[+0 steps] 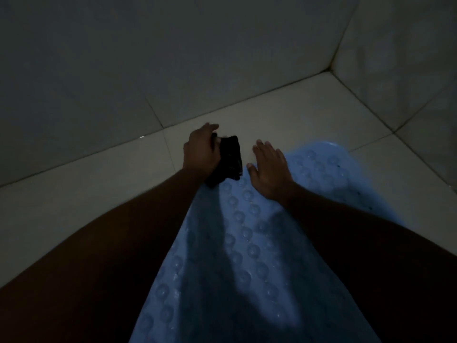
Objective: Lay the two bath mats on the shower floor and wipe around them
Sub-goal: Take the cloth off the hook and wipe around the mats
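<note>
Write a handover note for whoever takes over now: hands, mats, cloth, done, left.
Left hand grips black cloth at the far left edge of the blue mat.
Right hand open, fingers straight, over the mat's far edge; contact unclear.
Blue mat lies flat on the tiled floor, near the wall corner.
Done: one mat laid. Second mat not in view.
Left: confirm second mat, wipe around both.

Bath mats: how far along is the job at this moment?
Done: one blue mat lies flat on the tiled floor. In hand: the left hand grips a black cloth at the mat's far end; the right hand is spread open beside it. Left: no second mat is in view, and wiping looks unfinished.
</note>
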